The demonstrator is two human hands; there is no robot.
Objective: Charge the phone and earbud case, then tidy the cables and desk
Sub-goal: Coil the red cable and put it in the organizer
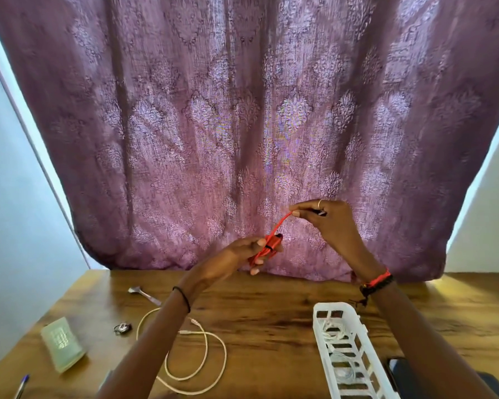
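Both hands are raised above the tabletop (271, 321), in front of a purple patterned curtain (242, 110). The left hand (239, 256) has its grip closed around a bundled red cable (267, 249); the coil sits between the fingertips and the thumb, bound by a thin dark band across its middle. From the top of that bundle a single red strand rises up and to the right to the right hand (326, 218), whose grip is a narrow pinch of thumb and forefinger on the strand's free end. A small dark piece shows inside that hand near the palm (whether it is the cable's plug cannot be told). So the red cable lies stretched between the two grips, the coil in the lower one and the loose end in the upper one.

On the tabletop below the left forearm lies a white cable (196, 361) in loose loops, its ends near the forearm. Left of it are a small dark object (123, 328), a metal spoon (143, 294), a pale green case (62, 344) and, at the lower left edge, a pen (22, 385). At the right stands a white slotted basket (343, 355) with thin white cords inside, and just beside it, under the right forearm, the dark phone (401, 375) lies flat.
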